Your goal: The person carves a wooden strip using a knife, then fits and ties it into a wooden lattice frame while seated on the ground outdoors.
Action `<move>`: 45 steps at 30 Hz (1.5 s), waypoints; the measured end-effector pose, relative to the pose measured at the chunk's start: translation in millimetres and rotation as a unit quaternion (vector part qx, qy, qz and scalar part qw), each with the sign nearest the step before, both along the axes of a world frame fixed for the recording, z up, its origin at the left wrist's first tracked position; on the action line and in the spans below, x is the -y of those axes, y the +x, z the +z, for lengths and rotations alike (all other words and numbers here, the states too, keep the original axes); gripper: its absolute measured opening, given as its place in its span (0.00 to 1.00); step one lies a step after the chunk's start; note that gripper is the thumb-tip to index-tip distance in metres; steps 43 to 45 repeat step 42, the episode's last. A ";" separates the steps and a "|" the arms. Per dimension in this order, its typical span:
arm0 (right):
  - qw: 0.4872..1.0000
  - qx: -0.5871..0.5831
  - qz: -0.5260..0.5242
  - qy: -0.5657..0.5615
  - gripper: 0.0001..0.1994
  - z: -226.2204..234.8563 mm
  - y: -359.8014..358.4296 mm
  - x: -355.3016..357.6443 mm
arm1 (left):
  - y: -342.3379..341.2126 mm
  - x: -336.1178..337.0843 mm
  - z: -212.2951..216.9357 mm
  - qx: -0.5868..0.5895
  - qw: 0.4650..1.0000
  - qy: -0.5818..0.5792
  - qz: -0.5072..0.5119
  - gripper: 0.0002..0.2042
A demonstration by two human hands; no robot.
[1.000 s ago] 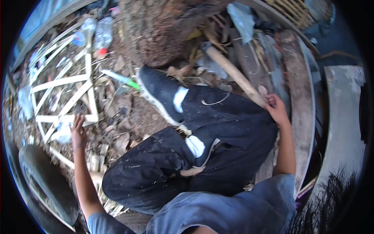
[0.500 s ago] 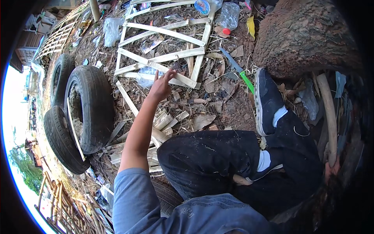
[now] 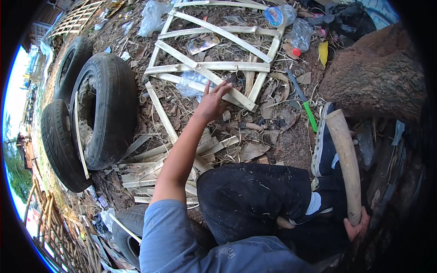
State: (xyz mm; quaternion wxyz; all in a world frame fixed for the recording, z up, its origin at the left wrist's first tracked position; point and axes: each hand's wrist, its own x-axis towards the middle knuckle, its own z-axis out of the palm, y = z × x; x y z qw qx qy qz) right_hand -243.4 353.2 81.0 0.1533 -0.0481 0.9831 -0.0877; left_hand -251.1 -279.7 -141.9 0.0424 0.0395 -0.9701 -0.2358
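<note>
A lattice of pale split-bamboo strips (image 3: pixel 246 66) lies on the littered ground ahead of me. My left hand (image 3: pixel 213 101) is at its near side, fingers closed over a diagonal bamboo strip (image 3: pixel 182 59) whose lower right end pokes out past them. Low on the right, my right hand (image 3: pixel 358 224) grips the lower end of a thick wooden stick (image 3: pixel 344 157). That stick stands up in front of my dark trouser leg and shoe, its cut end uppermost. Right of the lattice is a knife (image 3: pixel 309 116) with a green handle and grey blade.
Old tyres (image 3: pixel 111 104) stand on the left. Loose bamboo strips (image 3: pixel 152 175) are heaped by my knee. A large tree trunk (image 3: pixel 373 73) rises at the right. Plastic bottles (image 3: pixel 300 36), a yellow leaf (image 3: pixel 322 53) and dry leaves are scattered about.
My right hand has come into view, raising the thick stick upright from where it leaned at the right. My left hand stays on the diagonal strip. The view has shifted somewhat.
</note>
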 end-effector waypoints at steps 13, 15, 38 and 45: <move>0.963 0.056 0.104 -0.241 0.17 -111.8 -13.4 199.1 | -5.6 9.6 -27.3 -0.039 0.999 0.019 0.001 0.33; 0.967 0.036 0.117 -0.223 0.18 -121.4 -17.1 200.9 | -2.2 12.3 -24.9 -0.041 0.999 0.028 0.021 0.31; 0.969 0.036 0.190 -0.156 0.21 -124.5 -25.8 199.9 | -5.8 3.4 -29.0 -0.100 0.992 0.063 0.039 0.36; 0.977 0.058 0.177 -0.106 0.21 -132.6 -25.7 196.0 | -3.2 0.2 -27.0 -0.091 0.993 0.066 0.038 0.37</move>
